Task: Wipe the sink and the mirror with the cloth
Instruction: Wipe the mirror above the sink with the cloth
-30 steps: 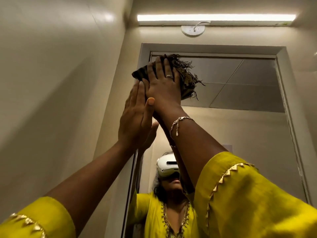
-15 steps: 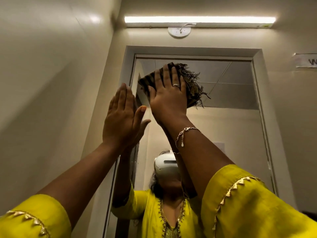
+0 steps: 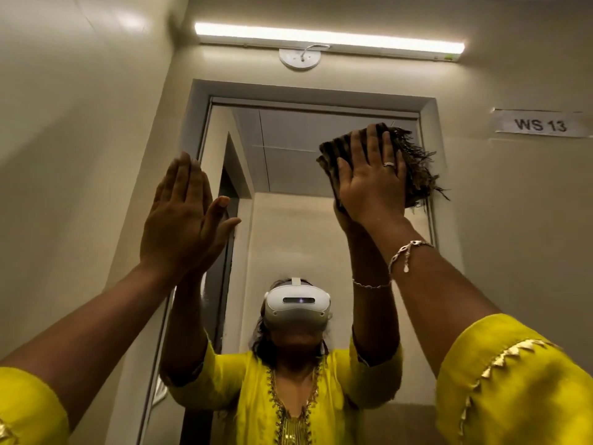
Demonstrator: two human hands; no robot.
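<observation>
1. Just the one view: a head-worn wide-angle, so straight lines bend a bit toward the edges.
2. It's tipped upward, facing the mirror [image 3: 288,139] pretty much square on, with the strip light [image 3: 327,36] above in shot.
3. Close in: the raised left hand [image 3: 183,216] and right hand [image 3: 372,181] loom large, and the headset [image 3: 296,305] shows reflected low centre.

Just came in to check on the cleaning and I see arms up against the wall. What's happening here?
A person in yellow sleeves is wiping the wall mirror. The right hand presses a dark fringed cloth flat against the glass near its upper right corner, fingers straight. The left hand lies flat, fingers together, at the mirror's left edge, apparently bracing. The sink is out of view, so its state cannot be told.
</observation>
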